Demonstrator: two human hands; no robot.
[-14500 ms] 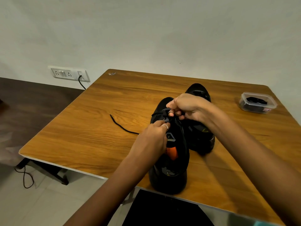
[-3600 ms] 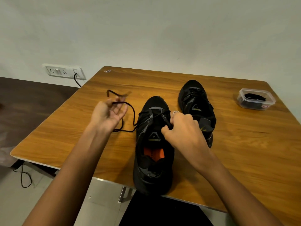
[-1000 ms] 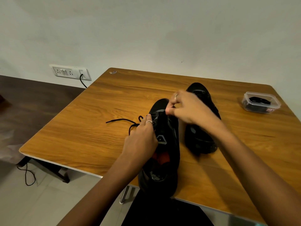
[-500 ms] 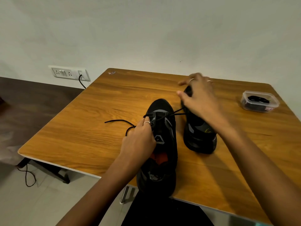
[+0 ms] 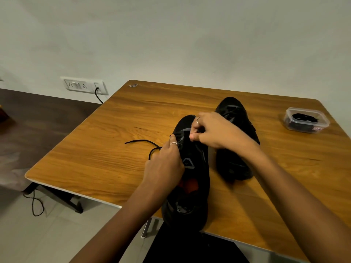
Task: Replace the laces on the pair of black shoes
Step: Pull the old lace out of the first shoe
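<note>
Two black shoes stand on the wooden table (image 5: 114, 158). The near shoe (image 5: 193, 188) has an orange insole and points away from me. My left hand (image 5: 165, 166) grips its left side near the eyelets. A black lace (image 5: 141, 142) trails from that shoe leftward over the table. Over the front eyelets, my right hand (image 5: 212, 131) pinches the lace between thumb and fingers. The second shoe (image 5: 235, 149) sits right of the first, partly hidden behind my right hand and forearm.
A clear plastic container (image 5: 305, 120) holding black laces sits at the table's far right. A wall socket (image 5: 83, 86) with a plugged cable is at the left. The table's front edge runs just under the near shoe's heel.
My right hand came back from over the second shoe, where it had drawn the lace out to the right, and now pinches at the near shoe's front eyelets. The left hand stayed on the shoe.
</note>
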